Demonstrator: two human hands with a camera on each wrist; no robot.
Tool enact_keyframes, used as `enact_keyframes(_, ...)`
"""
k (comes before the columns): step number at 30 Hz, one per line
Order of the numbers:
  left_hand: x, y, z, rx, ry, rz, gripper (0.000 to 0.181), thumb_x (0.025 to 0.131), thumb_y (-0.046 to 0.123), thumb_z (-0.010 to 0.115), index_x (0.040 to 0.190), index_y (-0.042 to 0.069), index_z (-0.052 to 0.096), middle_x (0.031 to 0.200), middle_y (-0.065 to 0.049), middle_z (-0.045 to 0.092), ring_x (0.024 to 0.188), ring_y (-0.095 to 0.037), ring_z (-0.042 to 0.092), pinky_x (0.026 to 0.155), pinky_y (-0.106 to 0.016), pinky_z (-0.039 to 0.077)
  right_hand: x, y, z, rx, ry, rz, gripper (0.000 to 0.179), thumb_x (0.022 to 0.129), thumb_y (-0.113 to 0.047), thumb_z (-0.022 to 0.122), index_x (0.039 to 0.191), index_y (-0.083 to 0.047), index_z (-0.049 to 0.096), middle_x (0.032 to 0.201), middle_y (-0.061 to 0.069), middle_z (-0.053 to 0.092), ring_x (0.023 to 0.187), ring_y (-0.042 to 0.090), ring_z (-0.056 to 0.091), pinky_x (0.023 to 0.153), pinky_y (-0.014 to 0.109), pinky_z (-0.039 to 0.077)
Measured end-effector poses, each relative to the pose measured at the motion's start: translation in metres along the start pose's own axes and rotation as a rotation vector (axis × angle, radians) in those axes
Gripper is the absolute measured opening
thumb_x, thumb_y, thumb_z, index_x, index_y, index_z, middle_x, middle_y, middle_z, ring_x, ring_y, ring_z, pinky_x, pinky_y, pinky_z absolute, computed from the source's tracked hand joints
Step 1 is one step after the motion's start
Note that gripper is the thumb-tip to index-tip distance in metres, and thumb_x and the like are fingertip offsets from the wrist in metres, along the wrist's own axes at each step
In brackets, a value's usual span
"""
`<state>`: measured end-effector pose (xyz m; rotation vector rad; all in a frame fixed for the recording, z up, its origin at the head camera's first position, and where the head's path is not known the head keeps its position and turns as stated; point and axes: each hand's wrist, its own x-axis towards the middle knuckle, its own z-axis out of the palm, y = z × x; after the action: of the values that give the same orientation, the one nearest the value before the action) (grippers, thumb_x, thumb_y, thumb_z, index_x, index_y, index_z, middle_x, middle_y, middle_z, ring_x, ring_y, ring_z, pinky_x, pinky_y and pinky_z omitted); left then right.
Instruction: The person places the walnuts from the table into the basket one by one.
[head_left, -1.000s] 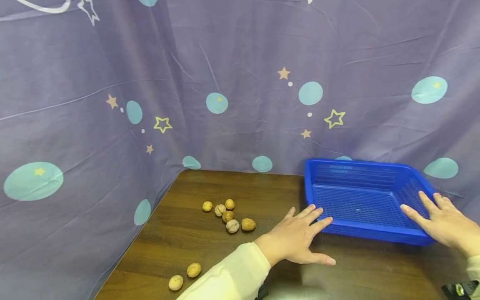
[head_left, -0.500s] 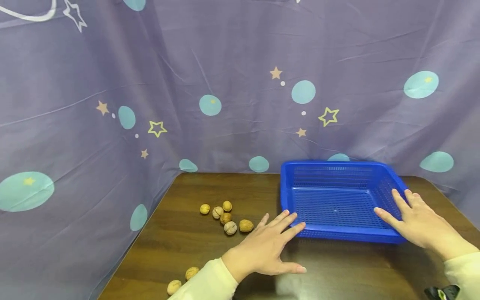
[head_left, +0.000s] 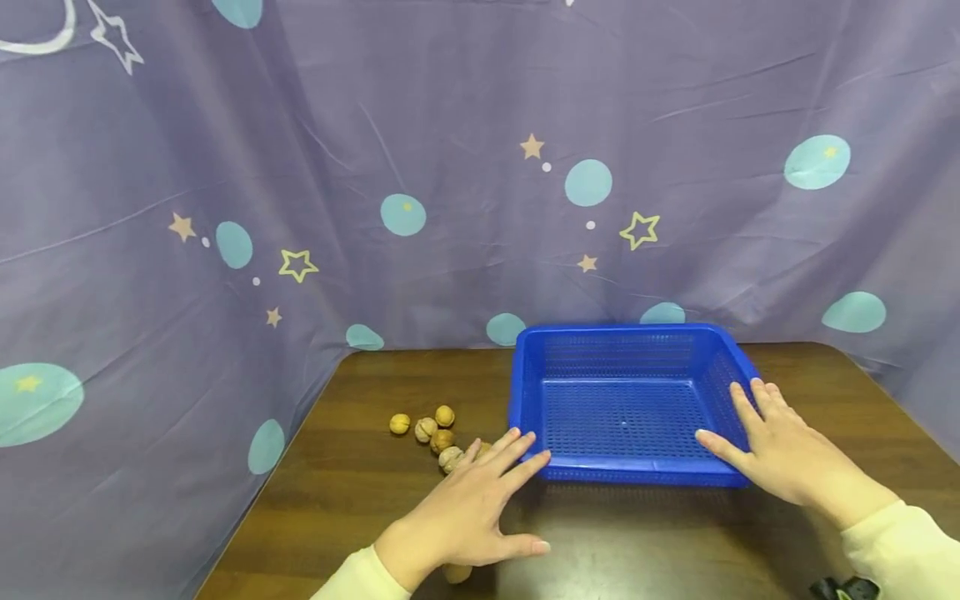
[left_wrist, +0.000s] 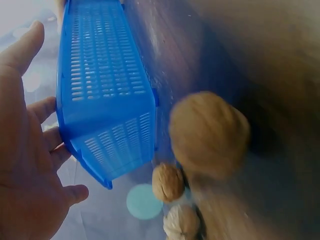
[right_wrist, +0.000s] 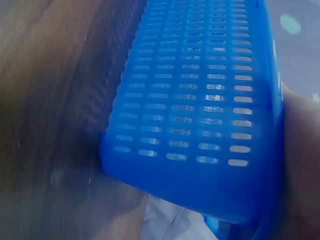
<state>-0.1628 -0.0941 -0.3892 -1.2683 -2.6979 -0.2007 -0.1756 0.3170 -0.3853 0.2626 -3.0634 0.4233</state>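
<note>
A blue plastic basket (head_left: 637,468) with slotted walls sits on the wooden table toward the back. At its near left corner my left hand (head_left: 461,517) rests its spread fingertips on the rim, thumb held out to the right. The right hand (head_left: 787,454) lies over the right rim with fingers extended and thumb over the basket's inside. Walnuts (head_left: 425,430) cluster just left of the basket, partly covered by the left hand. Another walnut (head_left: 456,573) shows below that hand. Close up in the left wrist view are a blurred walnut (left_wrist: 209,134) and the basket's slotted side (left_wrist: 105,117).
The dark wooden table (head_left: 637,550) meets a purple curtain (head_left: 450,275) printed with stars and blue ovals at its back and left. A dark wrist strap (head_left: 843,588) shows at the lower right.
Both hands and the basket have moved left across the table, bringing the basket closer to the walnuts. The left hand now overlaps part of the cluster; the head view has also shifted somewhat.
</note>
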Motion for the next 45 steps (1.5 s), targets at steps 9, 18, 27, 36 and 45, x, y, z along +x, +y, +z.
enact_keyframes(9, -0.032, -0.005, -0.007, -0.016, 0.036, -0.018, 0.092, 0.080, 0.077, 0.049, 0.153, 0.026, 0.025, 0.159, 0.001, 0.016, 0.145, -0.025, 0.018, 0.105, -0.065, 0.027, -0.012, -0.028, 0.000, -0.032, 0.053, -0.063, 0.098, 0.092, -0.065, 0.045, 0.148, 0.010, 0.018, 0.150, 0.039, 0.011, 0.137, 0.054, 0.008, 0.105, 0.067, 0.016)
enact_keyframes(18, 0.009, -0.025, -0.023, -0.068, 0.045, -0.165, 0.094, 0.082, 0.079, 0.041, 0.152, 0.017, 0.028, 0.159, -0.004, 0.019, 0.145, -0.022, 0.017, 0.111, -0.055, 0.022, 0.008, 0.001, -0.012, -0.080, 0.106, -0.131, 0.095, 0.091, -0.063, 0.049, 0.149, 0.006, 0.021, 0.153, 0.029, 0.019, 0.142, 0.044, 0.011, 0.108, 0.067, 0.007)
enact_keyframes(27, 0.056, -0.065, -0.002, -0.090, -0.123, -0.392, 0.109, 0.079, 0.086, 0.031, 0.154, 0.008, 0.018, 0.160, -0.008, 0.011, 0.146, -0.023, 0.006, 0.114, -0.053, 0.016, 0.024, 0.039, -0.002, 0.094, -0.002, -0.129, 0.089, 0.095, -0.054, 0.050, 0.153, 0.000, 0.009, 0.157, 0.024, 0.008, 0.145, 0.038, 0.000, 0.105, 0.070, 0.010)
enact_keyframes(36, 0.045, -0.071, 0.004, -0.123, -0.091, -0.423, 0.105, 0.082, 0.083, 0.032, 0.154, 0.009, 0.014, 0.161, -0.005, 0.009, 0.147, -0.022, 0.006, 0.113, -0.056, 0.015, 0.026, 0.032, 0.006, 0.166, -0.001, -0.149, 0.089, 0.095, -0.051, 0.053, 0.154, -0.004, 0.005, 0.160, 0.017, 0.001, 0.146, 0.032, -0.005, 0.106, 0.070, 0.009)
enact_keyframes(45, 0.039, -0.070, 0.002, -0.119, -0.080, -0.420, 0.105, 0.082, 0.084, 0.029, 0.154, 0.009, 0.016, 0.160, -0.005, 0.011, 0.146, -0.022, 0.007, 0.113, -0.058, 0.016, 0.019, 0.014, 0.006, 0.168, 0.027, -0.148, 0.093, 0.093, -0.050, 0.057, 0.151, 0.004, 0.010, 0.157, 0.026, 0.004, 0.143, 0.043, 0.002, 0.103, 0.072, 0.012)
